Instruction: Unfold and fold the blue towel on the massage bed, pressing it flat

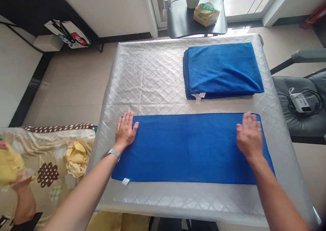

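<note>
A blue towel [187,149] lies spread as a long flat strip across the near part of the table, a small white label showing at its front left corner. My left hand [125,130] rests flat on the towel's far left corner, fingers stretched out; a watch with a pale band is on that wrist. Over the far right corner lies my right hand [249,133], palm down, its fingers extended and slightly blurred. Beyond the strip sits a stack of folded blue towels [222,69], with white labels hanging from its front left corner.
A quilted silver cover [147,78] spans the table. Behind it, a dark chair [175,18] bears a plant pot and a yellow tissue pack [206,14]. At right, a grey armchair [282,91] holds a white device with cable. Another person's hand [22,183] holds yellow cloth at left.
</note>
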A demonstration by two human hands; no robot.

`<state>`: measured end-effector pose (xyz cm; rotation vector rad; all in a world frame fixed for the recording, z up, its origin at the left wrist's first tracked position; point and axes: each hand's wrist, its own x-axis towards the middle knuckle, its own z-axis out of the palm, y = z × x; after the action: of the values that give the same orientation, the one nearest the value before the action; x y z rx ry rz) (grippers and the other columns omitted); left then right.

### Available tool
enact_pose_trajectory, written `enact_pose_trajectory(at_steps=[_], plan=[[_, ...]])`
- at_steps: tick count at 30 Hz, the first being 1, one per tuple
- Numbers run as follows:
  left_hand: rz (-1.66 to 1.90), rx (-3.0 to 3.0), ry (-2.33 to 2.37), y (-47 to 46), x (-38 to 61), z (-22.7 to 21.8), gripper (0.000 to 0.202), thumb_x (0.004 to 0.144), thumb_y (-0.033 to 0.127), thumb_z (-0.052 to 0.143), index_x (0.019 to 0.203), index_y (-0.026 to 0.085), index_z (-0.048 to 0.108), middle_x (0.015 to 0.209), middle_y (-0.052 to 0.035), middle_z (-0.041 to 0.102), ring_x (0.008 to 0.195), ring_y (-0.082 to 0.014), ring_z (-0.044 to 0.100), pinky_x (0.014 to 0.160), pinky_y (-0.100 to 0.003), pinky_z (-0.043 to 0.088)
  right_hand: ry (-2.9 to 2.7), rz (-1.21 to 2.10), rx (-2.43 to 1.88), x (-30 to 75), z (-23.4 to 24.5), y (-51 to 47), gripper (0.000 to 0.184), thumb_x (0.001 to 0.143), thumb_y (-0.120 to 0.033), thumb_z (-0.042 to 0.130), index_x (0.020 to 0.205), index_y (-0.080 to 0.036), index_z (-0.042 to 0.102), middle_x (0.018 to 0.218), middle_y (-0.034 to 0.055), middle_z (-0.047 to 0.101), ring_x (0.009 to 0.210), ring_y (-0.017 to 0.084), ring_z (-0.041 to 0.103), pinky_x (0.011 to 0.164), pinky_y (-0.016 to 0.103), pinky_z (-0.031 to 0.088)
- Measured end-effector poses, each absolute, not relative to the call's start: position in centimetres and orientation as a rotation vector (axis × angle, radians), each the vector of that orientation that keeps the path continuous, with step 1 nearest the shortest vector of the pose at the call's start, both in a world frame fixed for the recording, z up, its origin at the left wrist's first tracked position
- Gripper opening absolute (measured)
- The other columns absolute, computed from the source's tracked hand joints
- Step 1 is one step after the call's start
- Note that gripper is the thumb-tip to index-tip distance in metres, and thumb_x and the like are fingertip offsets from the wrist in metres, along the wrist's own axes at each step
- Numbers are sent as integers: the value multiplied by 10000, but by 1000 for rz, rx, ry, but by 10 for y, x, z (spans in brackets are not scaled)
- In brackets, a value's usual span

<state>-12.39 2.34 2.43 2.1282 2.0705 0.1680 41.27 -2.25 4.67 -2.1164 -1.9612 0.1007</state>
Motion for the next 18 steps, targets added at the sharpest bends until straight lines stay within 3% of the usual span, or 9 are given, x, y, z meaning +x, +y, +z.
enact_pose_trajectory(at_steps=[3, 8, 13, 18], plan=[[169, 2127, 2078, 23, -123, 25, 726, 1034, 543, 219, 1616, 112, 272, 1700, -124, 246, 1582, -259, 183, 1302, -478, 106, -2147, 215, -1889, 328, 53, -31, 669, 1064, -329, 312, 1655, -130, 66, 1685, 141, 226, 1570, 309, 185, 1269, 557, 208], [173, 2112, 2089, 23, -121, 26, 711, 1036, 543, 225, 1629, 151, 242, 1702, -100, 248, 1583, -244, 184, 1303, -476, 110, -2332, 352, -1758, 242, 45, -28, 648, 1076, -364, 306, 1651, -156, 94, 1681, 88, 240, 1573, 242, 182, 1291, 485, 164], [176, 2106, 2086, 24, -120, 27, 717, 1036, 547, 221, 1622, 136, 263, 1699, -110, 252, 1582, -250, 186, 1302, -480, 112, -2353, 319, -1810, 276, 37, -24, 631, 1078, -393, 261, 1647, -140, 151, 1681, 95, 214, 1574, 241, 183, 1290, 489, 159], [188, 2107, 2091, 24, -120, 27, 708, 1034, 534, 229, 1620, 139, 269, 1697, -111, 262, 1581, -249, 191, 1302, -476, 115, -2232, 210, -1999, 363, 34, -20, 650, 1069, -425, 246, 1640, -115, 205, 1665, 152, 286, 1567, 269, 216, 1279, 507, 175]])
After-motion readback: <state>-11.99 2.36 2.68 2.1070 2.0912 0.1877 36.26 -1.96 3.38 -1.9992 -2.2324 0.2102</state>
